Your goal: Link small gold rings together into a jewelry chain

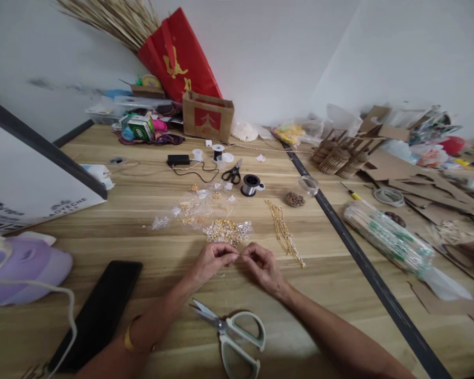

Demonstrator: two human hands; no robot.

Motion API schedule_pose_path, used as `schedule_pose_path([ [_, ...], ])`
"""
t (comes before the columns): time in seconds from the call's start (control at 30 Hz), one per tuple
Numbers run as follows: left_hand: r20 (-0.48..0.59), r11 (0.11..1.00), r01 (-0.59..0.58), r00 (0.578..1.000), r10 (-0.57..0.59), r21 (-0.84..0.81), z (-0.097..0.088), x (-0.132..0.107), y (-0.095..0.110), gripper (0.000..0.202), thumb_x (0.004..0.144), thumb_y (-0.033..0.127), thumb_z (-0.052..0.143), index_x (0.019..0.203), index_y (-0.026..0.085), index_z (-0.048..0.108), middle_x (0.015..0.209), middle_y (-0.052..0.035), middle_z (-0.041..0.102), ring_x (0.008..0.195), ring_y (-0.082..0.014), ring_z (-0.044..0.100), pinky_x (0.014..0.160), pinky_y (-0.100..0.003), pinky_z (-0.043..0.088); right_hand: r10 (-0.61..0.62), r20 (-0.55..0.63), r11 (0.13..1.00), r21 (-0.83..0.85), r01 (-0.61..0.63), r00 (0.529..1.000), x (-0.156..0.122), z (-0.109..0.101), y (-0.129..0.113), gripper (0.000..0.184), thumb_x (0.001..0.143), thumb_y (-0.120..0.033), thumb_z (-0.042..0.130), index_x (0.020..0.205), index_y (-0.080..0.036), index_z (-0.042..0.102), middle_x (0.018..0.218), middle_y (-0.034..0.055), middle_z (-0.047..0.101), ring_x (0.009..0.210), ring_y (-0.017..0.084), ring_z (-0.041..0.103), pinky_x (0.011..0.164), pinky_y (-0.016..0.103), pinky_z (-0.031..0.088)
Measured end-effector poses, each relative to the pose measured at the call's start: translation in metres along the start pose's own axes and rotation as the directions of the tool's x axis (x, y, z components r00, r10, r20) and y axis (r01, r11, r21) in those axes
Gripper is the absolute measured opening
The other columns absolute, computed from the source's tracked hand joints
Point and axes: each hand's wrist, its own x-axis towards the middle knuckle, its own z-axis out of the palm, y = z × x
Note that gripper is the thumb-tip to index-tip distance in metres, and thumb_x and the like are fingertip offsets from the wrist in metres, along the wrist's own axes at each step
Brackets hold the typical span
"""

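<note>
Left hand (211, 261) and right hand (263, 265) met fingertip to fingertip. Both were pinched narrow on a tiny part (239, 256), too small to identify, just in front of the pile of gold findings (223, 231). Looked like a fine joining step. Next move called for a steady pinch and minimal motion. Scissors (237, 331) lay between the forearms.
</note>
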Motion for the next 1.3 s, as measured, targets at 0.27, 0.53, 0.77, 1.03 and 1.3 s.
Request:
schedule_pose_path([
  [0.27,-0.014,1.000,-0.002,1.000,0.003,0.015,0.000,0.002,-0.003,0.016,0.065,0.028,0.069,0.066,0.012,0.065,0.056,0.0021,0.056,0.054,-0.0089,0.048,0.054,-0.021,0.039,-0.082,-0.036,0.992,-0.098,0.079,0.996,0.001,0.001,0.001,0.016,0.088,-0.028,0.053,0.076,-0.017,0.055,0.066,0.0000,0.055,0.056,0.010,0.047,0.051,0.021,0.037],
  [0.53,-0.011,1.000,0.012,1.000,-0.012,0.010,0.000,0.000,0.000,0.014,0.064,0.026,0.068,0.068,0.012,0.065,0.057,0.0017,0.056,0.055,-0.0095,0.048,0.055,-0.021,0.037,-0.161,-0.017,0.968,-0.198,0.154,0.987,0.000,0.000,0.003,0.015,0.088,-0.026,0.051,0.076,-0.018,0.054,0.067,0.0008,0.053,0.058,0.011,0.047,0.052,0.022,0.038],
  [0.77,-0.014,1.000,-0.003,1.000,0.003,0.028,0.001,0.000,-0.001,0.013,0.065,0.025,0.068,0.067,0.013,0.065,0.057,0.0014,0.056,0.056,-0.0099,0.047,0.055,-0.021,0.036,-0.233,-0.013,0.945,-0.237,0.224,0.972,-0.001,-0.001,0.006,0.010,0.088,-0.021,0.051,0.080,-0.018,0.055,0.068,0.0012,0.054,0.059,0.012,0.049,0.054,0.023,0.040],
  [1.03,0.009,0.999,0.039,0.999,-0.039,-0.033,0.001,0.002,-0.009,0.019,0.062,0.029,0.070,0.067,0.012,0.063,0.055,0.0024,0.054,0.054,-0.0090,0.046,0.054,-0.022,0.036,-0.378,0.153,0.826,-0.390,0.407,0.913,-0.005,-0.006,0.015,0.011,0.091,-0.017,0.049,0.100,-0.019,0.057,0.084,0.0067,0.064,0.075,0.015,0.059,0.065,0.027,0.048],
  [1.3,0.046,0.993,0.072,0.997,-0.068,-0.092,0.002,-0.002,-0.006,0.025,0.063,0.036,0.070,0.066,0.012,0.063,0.055,0.0016,0.055,0.055,-0.0096,0.048,0.058,-0.023,0.038,-0.420,0.227,0.726,-0.496,0.476,0.878,-0.005,-0.009,0.016,0.017,0.092,-0.017,0.049,0.108,-0.019,0.055,0.088,0.0084,0.066,0.078,0.016,0.063,0.068,0.026,0.050],
])
